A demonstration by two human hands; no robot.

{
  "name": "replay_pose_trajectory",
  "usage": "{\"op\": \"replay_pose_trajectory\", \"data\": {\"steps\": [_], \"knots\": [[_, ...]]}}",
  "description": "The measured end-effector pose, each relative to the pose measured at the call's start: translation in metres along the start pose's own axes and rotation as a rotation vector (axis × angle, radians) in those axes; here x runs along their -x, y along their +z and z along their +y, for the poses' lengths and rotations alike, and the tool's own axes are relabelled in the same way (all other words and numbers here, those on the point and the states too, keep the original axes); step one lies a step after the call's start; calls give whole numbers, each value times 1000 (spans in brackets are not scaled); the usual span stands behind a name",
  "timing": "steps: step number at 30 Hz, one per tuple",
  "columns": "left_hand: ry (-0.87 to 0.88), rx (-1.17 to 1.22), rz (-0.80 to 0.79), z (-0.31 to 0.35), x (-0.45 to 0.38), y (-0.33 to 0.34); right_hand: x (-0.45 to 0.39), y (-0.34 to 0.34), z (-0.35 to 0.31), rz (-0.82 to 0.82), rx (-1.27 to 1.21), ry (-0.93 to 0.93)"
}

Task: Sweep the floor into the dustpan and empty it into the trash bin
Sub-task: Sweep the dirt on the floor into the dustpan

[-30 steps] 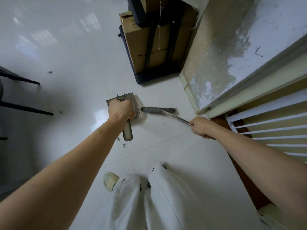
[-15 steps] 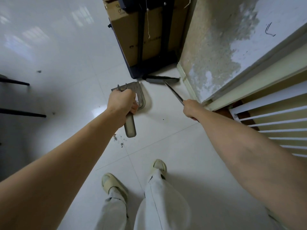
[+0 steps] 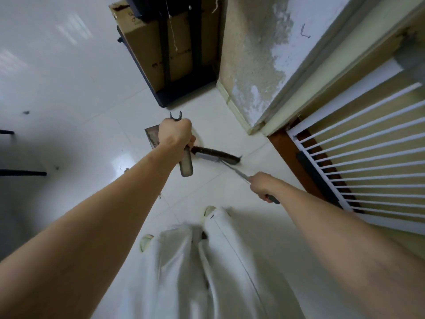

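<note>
- At twelve o'clock from our feet, on the white floor [image 3: 69,77], our left hand [image 3: 176,134] has its grip curled round the dustpan [image 3: 185,165] handle; the pan sits low behind the fist.
- Our right hand [image 3: 261,184] wraps the broom [image 3: 216,156] shaft, its dark head just at three o'clock of the pan.
- We judge the sweeping step is in hand; next calls for drawing the bristles into the pan mouth.
- Specks [image 3: 126,169] lie at nine o'clock of the pan; no trash bin shows.
</note>
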State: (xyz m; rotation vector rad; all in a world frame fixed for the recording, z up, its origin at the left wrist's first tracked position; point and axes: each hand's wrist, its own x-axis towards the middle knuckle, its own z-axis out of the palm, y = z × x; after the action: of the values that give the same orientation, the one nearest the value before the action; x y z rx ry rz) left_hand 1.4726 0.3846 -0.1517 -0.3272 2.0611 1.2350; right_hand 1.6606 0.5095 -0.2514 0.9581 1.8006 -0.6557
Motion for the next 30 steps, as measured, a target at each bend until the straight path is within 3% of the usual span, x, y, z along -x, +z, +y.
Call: {"op": "replay_pose_trajectory", "data": {"steps": [11,15,21,30], "knots": [[73,-216,-111,14,23,43,51,6,58,115,-566,145],[108,-236,-168,7,25,66,41,-14,67,134,-608,252],[111,-176,-193,-3,14,67,17,4,97,58,-821,377],[-6,-20,-137,0,3,8,36,54,6,-1,-902,252]]}}
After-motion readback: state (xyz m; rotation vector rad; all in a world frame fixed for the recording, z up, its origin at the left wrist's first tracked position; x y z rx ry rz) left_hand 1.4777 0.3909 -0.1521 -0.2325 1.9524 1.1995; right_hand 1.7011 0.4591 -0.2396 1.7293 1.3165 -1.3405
